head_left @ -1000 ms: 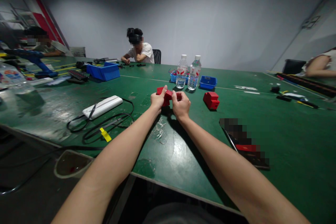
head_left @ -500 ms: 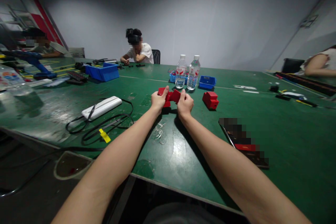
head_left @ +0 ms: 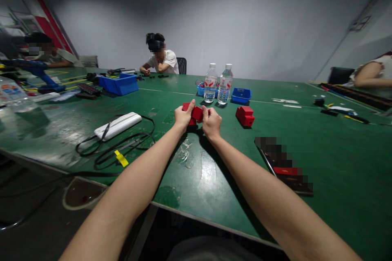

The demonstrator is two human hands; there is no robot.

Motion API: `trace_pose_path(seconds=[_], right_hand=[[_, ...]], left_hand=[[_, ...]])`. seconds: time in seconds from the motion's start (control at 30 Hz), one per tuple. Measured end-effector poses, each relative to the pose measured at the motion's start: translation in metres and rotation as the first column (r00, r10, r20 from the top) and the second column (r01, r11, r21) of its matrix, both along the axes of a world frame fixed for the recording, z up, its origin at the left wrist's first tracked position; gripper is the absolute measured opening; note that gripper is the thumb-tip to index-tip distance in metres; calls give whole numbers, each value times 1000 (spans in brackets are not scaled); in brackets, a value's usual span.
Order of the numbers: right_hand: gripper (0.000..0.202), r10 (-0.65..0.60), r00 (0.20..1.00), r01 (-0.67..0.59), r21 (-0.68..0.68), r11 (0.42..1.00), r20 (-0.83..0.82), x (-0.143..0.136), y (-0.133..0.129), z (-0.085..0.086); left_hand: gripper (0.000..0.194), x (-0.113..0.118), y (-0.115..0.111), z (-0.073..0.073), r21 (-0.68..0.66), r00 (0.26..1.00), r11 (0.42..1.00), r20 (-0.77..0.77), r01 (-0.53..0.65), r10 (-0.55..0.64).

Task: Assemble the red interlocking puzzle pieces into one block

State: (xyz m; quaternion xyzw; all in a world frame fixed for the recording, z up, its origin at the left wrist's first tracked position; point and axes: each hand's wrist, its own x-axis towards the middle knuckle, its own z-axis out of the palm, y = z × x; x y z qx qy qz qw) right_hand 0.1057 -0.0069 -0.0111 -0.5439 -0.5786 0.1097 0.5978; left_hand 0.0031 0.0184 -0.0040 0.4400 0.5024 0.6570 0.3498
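In the head view, just above the green table (head_left: 171,155), my left hand (head_left: 183,118) is closed around a red blocky part (head_left: 192,121), thumb along its top. A squarish red section (head_left: 198,114) of it juts out to the right. My right hand (head_left: 212,121) has its fingers curled, the thumb and fingertips pinching at that section's right edge. Whether the red pieces are one body or two is too small to tell. Another red block (head_left: 245,116), with a stepped top, rests on the table to the right of my hands.
Two water bottles (head_left: 225,85) stand behind my hands, beside a small blue bin (head_left: 241,95). A larger blue bin (head_left: 119,84) sits back left. A white power strip (head_left: 118,125) with black cable lies left, a phone (head_left: 283,167) right. Co-workers sit around the table.
My right hand has shifted slightly left and its grip has changed, fingers more curled. The squarish red section has turned and sits closer to my left hand. The other red block stays put.
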Motion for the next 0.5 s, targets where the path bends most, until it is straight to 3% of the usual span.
trace_pose_path(seconds=[0.33,0.5], right_hand=[[41,66,998,-66,5,998,4,2,2,-1],[42,77,997,-77,-2,997,21,3,3,-2]], left_hand=[[57,-3,4,-2,-7,1000,1000,-6,-18,18],[53,-1,-2,2,-53,999,997,24,49,-48]])
